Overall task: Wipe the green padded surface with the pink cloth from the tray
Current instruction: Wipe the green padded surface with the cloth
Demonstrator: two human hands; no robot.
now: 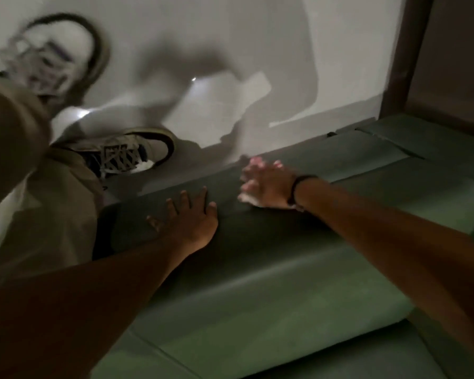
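Head view showing the right hand (268, 184) pressing the pink cloth (248, 196), soft, light and best pinned under flat fingers, onto the green padded surface (285, 291) at frame centre, while the left hand (192, 222) is resting open, bracing beside it.

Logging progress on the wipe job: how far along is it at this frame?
Done: the pink cloth is out of the tray; no tray is in view. In hand: the right hand presses the cloth flat on the green padded surface near its floor-side edge, while the left hand braces, fingers spread, beside it. Left: unclear; the dim, blurred frame does not show which parts are already wiped.
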